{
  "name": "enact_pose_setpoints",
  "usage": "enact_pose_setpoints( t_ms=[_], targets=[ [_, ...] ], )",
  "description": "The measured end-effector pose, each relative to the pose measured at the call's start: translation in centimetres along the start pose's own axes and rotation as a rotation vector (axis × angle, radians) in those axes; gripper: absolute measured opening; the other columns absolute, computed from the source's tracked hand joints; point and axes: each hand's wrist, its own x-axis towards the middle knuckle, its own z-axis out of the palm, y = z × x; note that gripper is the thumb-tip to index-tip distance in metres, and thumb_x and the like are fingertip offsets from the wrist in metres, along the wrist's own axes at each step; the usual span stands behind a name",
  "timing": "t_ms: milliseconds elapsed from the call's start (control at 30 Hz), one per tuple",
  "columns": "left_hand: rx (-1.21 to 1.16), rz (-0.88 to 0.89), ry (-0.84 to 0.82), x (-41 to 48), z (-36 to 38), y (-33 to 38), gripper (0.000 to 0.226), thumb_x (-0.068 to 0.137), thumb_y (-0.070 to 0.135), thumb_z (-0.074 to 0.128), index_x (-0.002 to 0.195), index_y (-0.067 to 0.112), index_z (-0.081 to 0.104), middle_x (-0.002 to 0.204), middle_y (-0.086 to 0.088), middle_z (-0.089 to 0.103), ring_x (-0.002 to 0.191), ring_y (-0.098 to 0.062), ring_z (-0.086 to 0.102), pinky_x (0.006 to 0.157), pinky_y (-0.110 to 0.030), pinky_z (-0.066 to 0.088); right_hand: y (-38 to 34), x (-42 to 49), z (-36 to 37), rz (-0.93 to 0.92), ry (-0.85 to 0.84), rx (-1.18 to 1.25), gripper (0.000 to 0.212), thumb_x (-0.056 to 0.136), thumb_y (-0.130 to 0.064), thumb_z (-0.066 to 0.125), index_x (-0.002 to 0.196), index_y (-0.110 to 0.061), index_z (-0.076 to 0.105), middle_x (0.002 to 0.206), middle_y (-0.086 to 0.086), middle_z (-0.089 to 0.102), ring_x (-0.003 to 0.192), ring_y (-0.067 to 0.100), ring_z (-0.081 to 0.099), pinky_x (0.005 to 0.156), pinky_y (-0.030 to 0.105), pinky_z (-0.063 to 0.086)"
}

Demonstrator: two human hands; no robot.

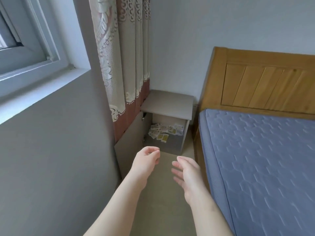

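beside the bed, in the room's corner: a grey bedside cabinet (167, 101) stands between the curtain (124, 57) and the bed's wooden headboard (255, 79).
cabinet door: the door (131, 133) is swung wide open to the left, with its edge close along the wall (59, 150) under the curtain hem.
packets: a loose heap of small white and yellow packets (164, 132) lies on the cabinet's lower shelf, toward the back and spread from the left side to the right; the print on them is too small to read.
left hand: the left hand (146, 160) is stretched forward over the floor (162, 184), just short of the door's lower edge, its fingers loosely curled toward the thumb; nothing shows in it.
right hand: the right hand (189, 176) is held beside it, a little nearer the camera, palm turned left, fingers straight and slightly spread, holding nothing.
hands and packets: both hands are in front of the open cabinet, clear of the packets and touching nothing.
bed: a blue quilted mattress (264, 159) fills the right side, close to the right forearm.
window: a white-framed window (25, 48) sits high on the left.
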Motion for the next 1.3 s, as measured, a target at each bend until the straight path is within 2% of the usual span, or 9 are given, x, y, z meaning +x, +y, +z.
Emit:
enact_pose_setpoints(
  t_ms=[167,400,533,733,933,1067,1133,1233,1300],
  targets=[
    [0.033,-0.037,-0.014,8.9,3.0,1.2,0.012,0.092,0.019,0.053,0.088,0.027,0.061,0.086,0.003,0.063,0.086,-0.015,0.061,0.07,-0.024,0.044,-1.8,9.1,0.5,0.073,0.024,0.021,0.012,0.097,-0.017,0.048,0.09,-0.022,0.057,0.099,0.002,0.065,0.085,0.016,0.061,0.066,0.029,0.044],
    [0.02,-0.111,0.096,22.1,7.0,2.8,0.013,0.092,0.018,0.054,0.085,0.026,0.061,0.08,0.002,0.061,0.078,-0.013,0.057,0.062,-0.022,0.041,-6.6,24.1,1.7,0.139,-0.049,-0.087,0.014,0.097,-0.016,0.048,0.088,-0.023,0.054,0.096,0.001,0.063,0.085,0.017,0.06,0.081,0.034,0.046],
    [-0.033,-0.173,0.148,28.8,8.3,4.0,0.013,0.09,0.014,0.055,0.085,0.023,0.061,0.072,0.002,0.056,0.066,-0.013,0.049,0.061,-0.023,0.038,-9.4,31.4,2.8,0.177,-0.077,-0.124,0.01,0.097,-0.015,0.048,0.093,-0.02,0.056,0.095,0.002,0.063,0.086,0.018,0.061,0.083,0.035,0.048],
    [-0.036,-0.212,0.145,39.1,8.2,4.6,0.013,0.091,0.015,0.053,0.085,0.024,0.06,0.071,0.002,0.055,0.06,-0.012,0.046,0.06,-0.023,0.037,-10.9,40.5,6.9,0.252,-0.08,-0.168,0.008,0.097,-0.016,0.048,0.094,-0.019,0.055,0.096,0.002,0.064,0.083,0.017,0.06,0.081,0.034,0.047],
    [0.034,-0.211,0.081,50.3,6.9,3.2,0.012,0.091,0.019,0.052,0.09,0.027,0.061,0.076,0.004,0.059,0.066,-0.013,0.05,0.063,-0.025,0.038,-10.3,49.7,12.0,0.254,-0.042,-0.162,0.007,0.096,-0.017,0.049,0.093,-0.018,0.056,0.094,0.001,0.063,0.084,0.016,0.06,0.084,0.035,0.047],
    [0.109,-0.227,0.068,56.3,7.2,0.6,0.011,0.092,0.021,0.054,0.09,0.03,0.06,0.107,-0.011,0.067,0.104,-0.028,0.06,0.089,-0.038,0.046,-8.2,55.2,14.0,0.282,-0.029,-0.188,0.009,0.096,-0.015,0.049,0.089,-0.018,0.055,0.103,0.01,0.063,0.086,0.022,0.059,0.089,0.041,0.048],
    [0.126,-0.234,0.064,59.1,7.9,-1.5,0.009,0.092,0.017,0.055,0.093,0.024,0.061,0.112,-0.014,0.066,0.111,-0.031,0.058,0.084,-0.033,0.045,-6.7,58.1,14.2,0.287,-0.022,-0.213,0.009,0.096,-0.011,0.049,0.089,-0.014,0.054,0.109,0.017,0.062,0.087,0.027,0.059,0.079,0.039,0.05],
    [0.151,-0.238,0.061,63.6,9.3,-6.3,0.011,0.093,0.014,0.055,0.101,0.016,0.063,0.111,-0.014,0.066,0.105,-0.029,0.06,0.074,-0.023,0.037,-3.2,63.2,13.6,0.296,-0.036,-0.267,0.01,0.094,-0.004,0.047,0.091,-0.011,0.054,0.098,0.018,0.061,0.09,0.038,0.059,0.085,0.048,0.049],
    [0.182,-0.236,0.069,66.7,10.2,-9.9,0.015,0.093,0.012,0.054,0.105,0.012,0.064,0.109,-0.011,0.067,0.095,-0.023,0.06,0.073,-0.021,0.036,0.5,66.9,12.9,0.29,-0.042,-0.311,0.015,0.093,-0.002,0.047,0.086,-0.013,0.054,0.09,0.01,0.058,0.076,0.026,0.056,0.069,0.039,0.049]
  ],
)
